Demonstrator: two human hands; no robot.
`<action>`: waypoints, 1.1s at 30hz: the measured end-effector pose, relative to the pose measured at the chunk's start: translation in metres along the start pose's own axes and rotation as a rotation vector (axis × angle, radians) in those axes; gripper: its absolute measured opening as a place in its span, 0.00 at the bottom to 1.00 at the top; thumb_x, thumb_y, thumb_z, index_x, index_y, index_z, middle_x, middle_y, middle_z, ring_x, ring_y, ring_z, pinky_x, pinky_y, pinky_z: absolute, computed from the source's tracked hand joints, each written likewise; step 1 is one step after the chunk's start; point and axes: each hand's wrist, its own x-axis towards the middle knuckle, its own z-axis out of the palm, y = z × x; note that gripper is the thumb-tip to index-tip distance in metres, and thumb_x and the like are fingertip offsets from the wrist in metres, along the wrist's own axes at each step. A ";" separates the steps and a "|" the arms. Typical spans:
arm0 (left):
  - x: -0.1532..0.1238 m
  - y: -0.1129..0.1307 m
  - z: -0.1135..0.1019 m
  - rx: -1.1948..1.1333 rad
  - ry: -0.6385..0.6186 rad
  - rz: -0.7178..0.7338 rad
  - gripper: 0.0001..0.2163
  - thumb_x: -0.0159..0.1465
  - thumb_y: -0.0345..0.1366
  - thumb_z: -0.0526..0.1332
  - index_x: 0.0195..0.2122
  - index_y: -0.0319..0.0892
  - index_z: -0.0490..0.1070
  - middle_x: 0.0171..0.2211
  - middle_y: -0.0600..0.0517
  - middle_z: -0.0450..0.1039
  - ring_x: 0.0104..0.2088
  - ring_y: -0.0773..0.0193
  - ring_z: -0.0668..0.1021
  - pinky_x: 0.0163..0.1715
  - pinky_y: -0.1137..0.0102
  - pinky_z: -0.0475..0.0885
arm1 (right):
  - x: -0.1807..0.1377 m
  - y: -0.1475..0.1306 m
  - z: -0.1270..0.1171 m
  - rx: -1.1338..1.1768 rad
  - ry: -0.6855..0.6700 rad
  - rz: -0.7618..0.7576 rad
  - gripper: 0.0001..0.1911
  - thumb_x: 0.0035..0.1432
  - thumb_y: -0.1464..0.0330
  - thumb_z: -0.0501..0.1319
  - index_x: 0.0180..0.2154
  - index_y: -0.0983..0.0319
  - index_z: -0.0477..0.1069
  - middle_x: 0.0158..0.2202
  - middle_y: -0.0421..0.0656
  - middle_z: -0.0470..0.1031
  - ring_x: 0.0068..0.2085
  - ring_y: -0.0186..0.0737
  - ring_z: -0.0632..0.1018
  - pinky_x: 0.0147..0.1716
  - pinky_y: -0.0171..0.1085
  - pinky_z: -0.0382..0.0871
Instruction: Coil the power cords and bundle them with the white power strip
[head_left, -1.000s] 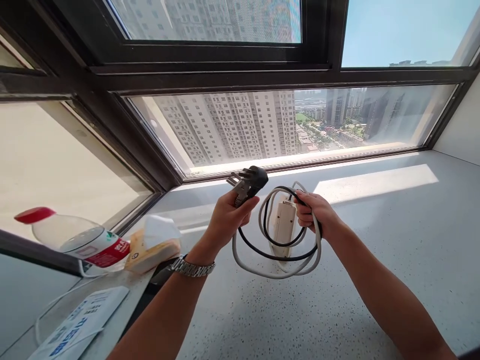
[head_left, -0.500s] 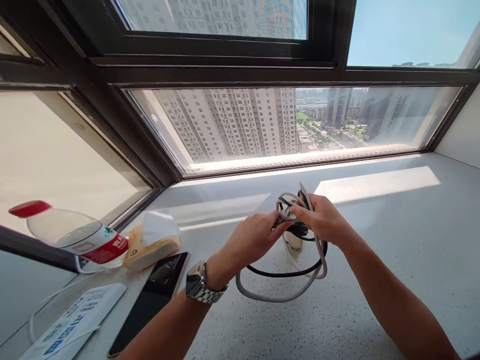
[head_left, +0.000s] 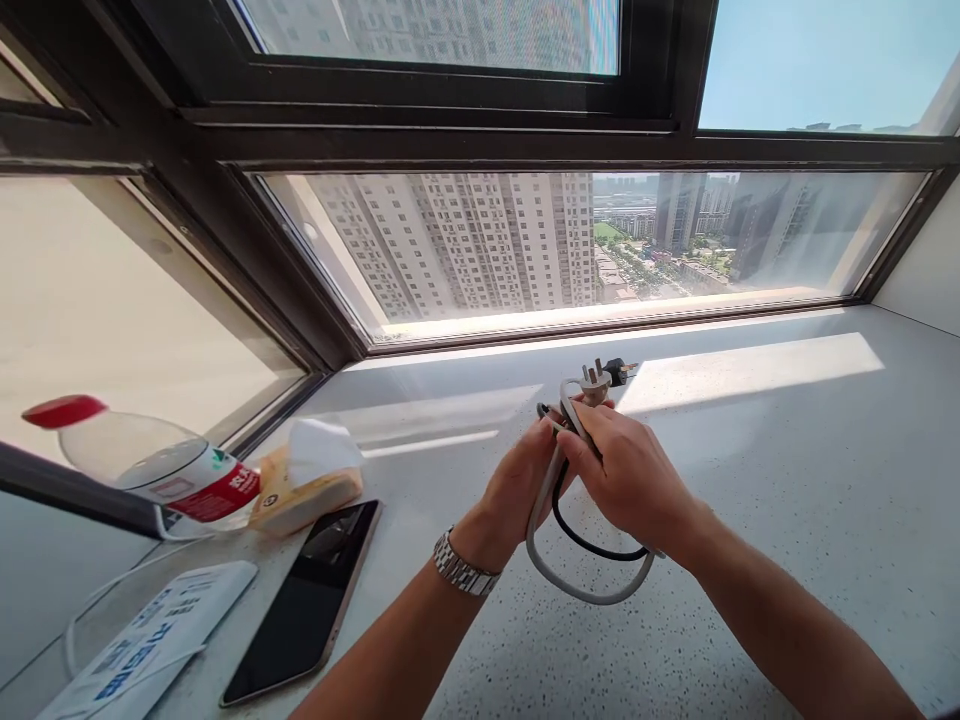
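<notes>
My left hand (head_left: 525, 480) and my right hand (head_left: 630, 460) meet over the sill, both closed around a bundle of power cords. A grey-white cord (head_left: 577, 594) hangs below them in a loop, with a black cord (head_left: 600, 549) curving inside it. Above my right hand's fingers a white three-pin plug (head_left: 595, 383) sticks up, prongs upward. Beside it a black plug (head_left: 616, 371) points to the right. My fingers hide the middle of the bundle. A metal-band watch (head_left: 463, 568) is on my left wrist.
On the left of the speckled white sill (head_left: 750, 480) lie a black phone (head_left: 304, 605), a white printed box (head_left: 150, 640), a tissue pack (head_left: 311, 490) and a tilted red-capped bottle (head_left: 150, 455). A thin white cable (head_left: 97, 600) runs there. The window frame (head_left: 480, 150) borders the back.
Both hands have turned and come closer together on the cords. The white plug now faces up above the fingers, and the black plug shows beside it. My left wrist has rotated.
</notes>
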 end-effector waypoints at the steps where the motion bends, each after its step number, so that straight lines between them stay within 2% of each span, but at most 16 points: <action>1: 0.001 -0.003 0.002 -0.024 0.016 0.010 0.22 0.55 0.57 0.61 0.37 0.42 0.74 0.34 0.45 0.78 0.44 0.53 0.79 0.43 0.64 0.75 | 0.000 0.000 0.004 0.016 0.017 -0.020 0.13 0.67 0.64 0.49 0.37 0.61 0.70 0.34 0.46 0.74 0.34 0.41 0.72 0.32 0.37 0.61; 5: 0.010 -0.011 0.007 -0.163 0.099 -0.011 0.20 0.52 0.50 0.67 0.39 0.41 0.73 0.37 0.46 0.79 0.44 0.55 0.79 0.45 0.66 0.75 | 0.001 0.005 0.018 0.142 0.192 -0.063 0.17 0.66 0.68 0.48 0.33 0.61 0.74 0.30 0.44 0.76 0.32 0.38 0.74 0.33 0.35 0.64; 9: 0.022 -0.003 0.000 -0.243 0.227 -0.074 0.12 0.54 0.39 0.66 0.37 0.40 0.72 0.31 0.51 0.78 0.32 0.65 0.80 0.33 0.74 0.75 | 0.004 0.010 0.020 0.367 0.453 -0.014 0.11 0.59 0.65 0.58 0.26 0.61 0.71 0.24 0.40 0.75 0.26 0.35 0.76 0.29 0.34 0.68; 11: 0.030 0.009 -0.009 -0.207 0.269 -0.081 0.07 0.55 0.37 0.64 0.30 0.39 0.70 0.25 0.53 0.74 0.25 0.68 0.77 0.26 0.76 0.72 | 0.008 0.015 0.016 0.485 0.514 0.026 0.09 0.56 0.63 0.61 0.27 0.61 0.69 0.27 0.39 0.76 0.29 0.37 0.78 0.31 0.34 0.72; 13: 0.041 0.026 -0.024 -0.038 0.254 -0.048 0.07 0.55 0.38 0.61 0.25 0.40 0.66 0.21 0.54 0.70 0.23 0.69 0.74 0.23 0.76 0.70 | 0.014 0.024 0.015 0.544 0.542 0.072 0.10 0.56 0.61 0.61 0.30 0.60 0.69 0.29 0.40 0.76 0.33 0.38 0.79 0.32 0.36 0.73; 15: 0.054 0.044 -0.045 0.340 0.228 -0.012 0.08 0.56 0.38 0.59 0.23 0.41 0.65 0.19 0.53 0.68 0.21 0.67 0.72 0.21 0.74 0.67 | 0.019 0.041 0.021 0.518 0.534 0.140 0.13 0.57 0.57 0.59 0.30 0.60 0.68 0.29 0.41 0.76 0.34 0.40 0.79 0.32 0.36 0.72; 17: 0.068 0.059 -0.072 0.889 0.185 -0.031 0.08 0.55 0.38 0.58 0.22 0.41 0.65 0.16 0.52 0.66 0.20 0.65 0.71 0.21 0.71 0.65 | 0.021 0.063 0.035 0.432 0.462 0.220 0.16 0.58 0.55 0.57 0.29 0.60 0.68 0.28 0.41 0.75 0.33 0.41 0.78 0.30 0.36 0.70; 20: 0.087 0.069 -0.116 1.605 0.161 -0.118 0.08 0.54 0.42 0.59 0.30 0.42 0.67 0.18 0.53 0.64 0.20 0.62 0.70 0.20 0.70 0.60 | 0.016 0.098 0.066 0.253 0.305 0.303 0.18 0.61 0.55 0.53 0.27 0.60 0.67 0.28 0.43 0.76 0.32 0.39 0.77 0.27 0.34 0.64; 23: 0.100 0.065 -0.155 1.720 0.168 -0.226 0.11 0.53 0.43 0.60 0.33 0.41 0.70 0.18 0.52 0.64 0.21 0.57 0.72 0.22 0.68 0.62 | 0.008 0.123 0.093 0.154 0.232 0.307 0.16 0.60 0.59 0.53 0.25 0.61 0.67 0.27 0.44 0.75 0.30 0.38 0.74 0.26 0.33 0.60; 26: 0.106 0.057 -0.183 1.714 0.153 -0.295 0.11 0.50 0.44 0.62 0.25 0.42 0.69 0.17 0.50 0.65 0.22 0.55 0.74 0.23 0.66 0.65 | 0.002 0.134 0.104 0.130 0.213 0.270 0.16 0.60 0.59 0.53 0.24 0.61 0.67 0.26 0.42 0.73 0.28 0.36 0.71 0.28 0.34 0.58; 30: 0.110 0.052 -0.209 1.633 0.110 -0.355 0.14 0.47 0.47 0.64 0.17 0.43 0.66 0.18 0.48 0.68 0.22 0.54 0.75 0.24 0.64 0.69 | 0.002 0.137 0.107 0.116 0.189 0.229 0.18 0.61 0.58 0.52 0.23 0.60 0.66 0.25 0.41 0.71 0.27 0.35 0.69 0.28 0.34 0.57; 33: 0.113 0.048 -0.220 1.599 0.159 -0.291 0.15 0.45 0.48 0.68 0.18 0.42 0.69 0.20 0.47 0.71 0.24 0.55 0.76 0.24 0.65 0.71 | 0.004 0.139 0.108 0.120 0.180 0.222 0.19 0.61 0.59 0.52 0.22 0.60 0.64 0.23 0.41 0.69 0.26 0.35 0.67 0.28 0.34 0.56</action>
